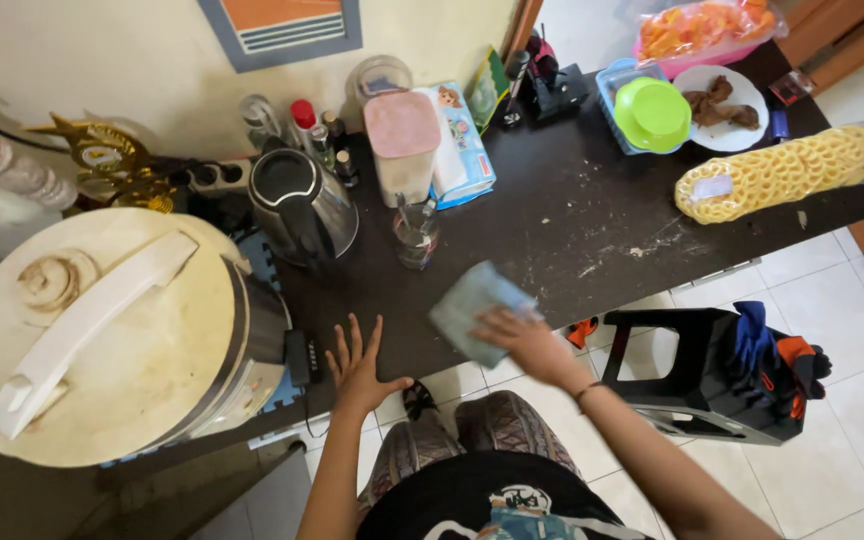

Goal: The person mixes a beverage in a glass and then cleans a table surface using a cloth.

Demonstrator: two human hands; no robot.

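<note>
Dark tabletop (592, 200) running along a pale wall, dusted with white crumbs and smears right of centre. At the left end, a big cream rice cooker (102, 340) with a white handle across its stained lid. Just beside it, toward the wall, a steel electric kettle (302, 205) with a black lid. Below the table's right half, on the tiled floor, a black plastic stool (692, 375) draped with blue and orange cloth. At the far right of the table, a long clear bag of yellow ring crackers (782, 172). Behind the kettle, a pink-lidded canister (404, 140), with a blue tissue pack (467, 150) touching its right side. Near the far edge, a green bowl (653, 112) upside down in a blue tub, next to a white plate (727, 105) of brown pieces. In front of the canister, a small glass (417, 235) holding utensils. Near the front edge, centre, a grey-blue cloth (474, 308) flat on the table, pressed down under the right hand (522, 340), fingers curled over its near corner. Left hand (357, 365) open, fingers spread, palm flat on the tabletop edge, well apart from the cloth, holding nothing.
</note>
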